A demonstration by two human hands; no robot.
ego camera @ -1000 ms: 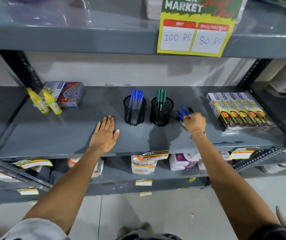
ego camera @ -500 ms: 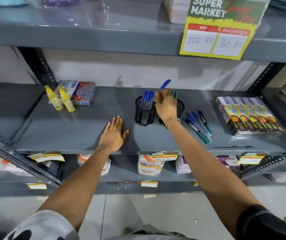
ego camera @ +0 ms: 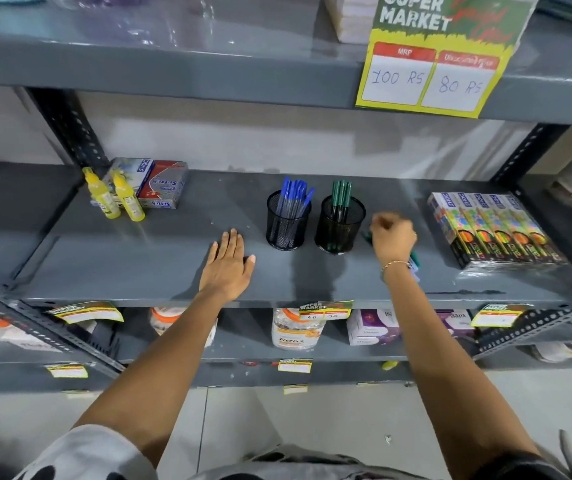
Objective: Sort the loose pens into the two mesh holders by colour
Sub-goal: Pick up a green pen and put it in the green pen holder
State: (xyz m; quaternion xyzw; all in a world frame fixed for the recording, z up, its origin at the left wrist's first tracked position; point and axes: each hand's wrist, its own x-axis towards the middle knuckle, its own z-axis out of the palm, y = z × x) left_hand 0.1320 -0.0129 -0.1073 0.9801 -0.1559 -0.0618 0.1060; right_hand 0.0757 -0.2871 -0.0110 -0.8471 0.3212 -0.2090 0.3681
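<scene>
Two black mesh holders stand side by side on the grey shelf (ego camera: 139,265). The left holder (ego camera: 288,228) carries several blue pens (ego camera: 293,199); the right holder (ego camera: 340,230) carries green pens (ego camera: 341,194). My left hand (ego camera: 227,266) lies flat and open on the shelf, left of the holders. My right hand (ego camera: 393,239) is just right of the green holder, fingers curled over the loose pens (ego camera: 414,260). Only a few green and blue ends of that pile show past my wrist. The hand is blurred, and whether it grips a pen is hidden.
Two yellow bottles (ego camera: 115,199) and boxes (ego camera: 160,183) sit at the back left. Colourful packs (ego camera: 496,230) lie at the right end. A price sign (ego camera: 430,64) hangs from the shelf above. Jars and boxes fill the lower shelf (ego camera: 296,329).
My right hand held a blue pen above the left holder half a second ago. It has since swung right and down onto the loose pens. My left hand has stayed put.
</scene>
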